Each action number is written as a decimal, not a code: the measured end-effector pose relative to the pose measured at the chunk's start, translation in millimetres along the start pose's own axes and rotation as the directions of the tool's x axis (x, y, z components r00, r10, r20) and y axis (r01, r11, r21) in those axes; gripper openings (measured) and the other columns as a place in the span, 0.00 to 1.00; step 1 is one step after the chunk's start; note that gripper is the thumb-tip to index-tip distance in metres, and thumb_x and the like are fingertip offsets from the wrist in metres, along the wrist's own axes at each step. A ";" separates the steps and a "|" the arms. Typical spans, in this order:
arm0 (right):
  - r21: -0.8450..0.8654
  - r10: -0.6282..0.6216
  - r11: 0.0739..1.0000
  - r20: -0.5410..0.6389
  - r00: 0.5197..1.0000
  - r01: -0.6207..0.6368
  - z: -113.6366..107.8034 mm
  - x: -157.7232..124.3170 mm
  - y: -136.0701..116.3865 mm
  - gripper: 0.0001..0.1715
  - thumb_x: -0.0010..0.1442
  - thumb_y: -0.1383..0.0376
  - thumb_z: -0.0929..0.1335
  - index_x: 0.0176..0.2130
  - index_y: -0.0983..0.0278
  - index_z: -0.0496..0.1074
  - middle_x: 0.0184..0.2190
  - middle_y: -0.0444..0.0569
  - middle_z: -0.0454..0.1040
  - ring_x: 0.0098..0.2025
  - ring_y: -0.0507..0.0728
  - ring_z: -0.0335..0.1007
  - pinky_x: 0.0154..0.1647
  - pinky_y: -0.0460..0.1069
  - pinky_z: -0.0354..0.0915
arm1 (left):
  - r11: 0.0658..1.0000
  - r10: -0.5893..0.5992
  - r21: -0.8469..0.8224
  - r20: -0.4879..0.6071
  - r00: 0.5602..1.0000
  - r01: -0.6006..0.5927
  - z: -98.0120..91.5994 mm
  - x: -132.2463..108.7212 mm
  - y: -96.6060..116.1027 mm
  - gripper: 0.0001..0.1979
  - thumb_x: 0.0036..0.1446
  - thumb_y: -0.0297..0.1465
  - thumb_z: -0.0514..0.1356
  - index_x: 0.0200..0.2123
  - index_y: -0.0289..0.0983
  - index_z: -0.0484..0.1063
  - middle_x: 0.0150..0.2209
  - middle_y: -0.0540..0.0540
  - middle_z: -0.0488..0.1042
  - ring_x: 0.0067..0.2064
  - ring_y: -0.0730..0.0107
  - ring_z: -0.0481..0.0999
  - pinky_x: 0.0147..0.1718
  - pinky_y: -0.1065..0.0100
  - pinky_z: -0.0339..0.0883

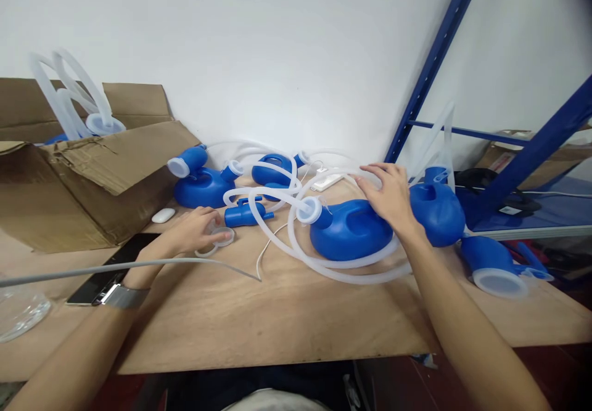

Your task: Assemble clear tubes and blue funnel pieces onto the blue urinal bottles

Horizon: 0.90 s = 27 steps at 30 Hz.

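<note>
My left hand is low over the table at centre left, fingers curled and touching a small translucent cap. A blue cylindrical part lies just right of it. My right hand is raised over the coiled white tube, fingers spread and touching the coil behind a blue bottle. That bottle lies on its side, its white cap facing left with the tube running from it. Whether the right fingers grip the tube is not clear.
An open cardboard box with tubes stands at the left. Near it are a white mouse, a dark tablet and a clear dish. More blue bottles sit right and behind. A blue shelf frame rises at the right.
</note>
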State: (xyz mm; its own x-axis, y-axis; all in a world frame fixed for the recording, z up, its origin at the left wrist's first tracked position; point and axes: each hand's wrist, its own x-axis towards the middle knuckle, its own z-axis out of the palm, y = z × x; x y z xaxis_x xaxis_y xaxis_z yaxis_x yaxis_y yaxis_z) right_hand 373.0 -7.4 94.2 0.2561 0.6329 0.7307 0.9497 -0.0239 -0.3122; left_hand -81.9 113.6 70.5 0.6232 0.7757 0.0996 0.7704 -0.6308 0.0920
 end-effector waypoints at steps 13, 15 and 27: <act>0.389 0.202 0.850 0.384 0.901 -0.356 -44.7 8.4 15.7 0.37 0.68 0.40 0.63 0.66 0.57 0.69 0.61 0.56 0.75 0.59 0.67 0.75 0.59 0.60 0.72 | 0.946 -0.195 -0.298 -0.202 0.960 0.129 39.2 16.4 18.8 0.30 0.63 0.53 0.54 0.54 0.36 0.70 0.60 0.32 0.76 0.62 0.38 0.72 0.61 0.41 0.61; 0.409 0.265 0.820 0.350 0.899 -0.401 -60.6 -9.3 20.4 0.40 0.72 0.40 0.55 0.67 0.59 0.67 0.63 0.58 0.73 0.63 0.66 0.72 0.63 0.61 0.70 | 0.931 -0.201 -0.345 -0.216 0.955 0.118 41.9 18.3 18.8 0.29 0.60 0.55 0.56 0.52 0.37 0.70 0.58 0.34 0.77 0.60 0.40 0.74 0.60 0.45 0.64; -0.401 0.488 0.850 0.359 0.795 -0.341 -54.6 -144.8 62.7 0.46 0.66 0.36 0.56 0.68 0.61 0.67 0.62 0.65 0.70 0.64 0.80 0.67 0.62 0.71 0.64 | 0.774 -0.339 -0.624 -0.272 0.901 0.103 26.2 14.2 21.5 0.28 0.53 0.55 0.64 0.46 0.40 0.71 0.50 0.37 0.81 0.54 0.45 0.79 0.54 0.50 0.72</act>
State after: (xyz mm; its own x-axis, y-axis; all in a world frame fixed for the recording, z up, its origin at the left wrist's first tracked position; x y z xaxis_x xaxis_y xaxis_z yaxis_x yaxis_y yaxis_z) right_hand 405.3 -142.8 1.9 0.6028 0.7695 0.2108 0.7924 -0.5466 -0.2709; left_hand -53.0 111.5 47.9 0.2634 0.9073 0.3279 0.5770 -0.4206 0.7002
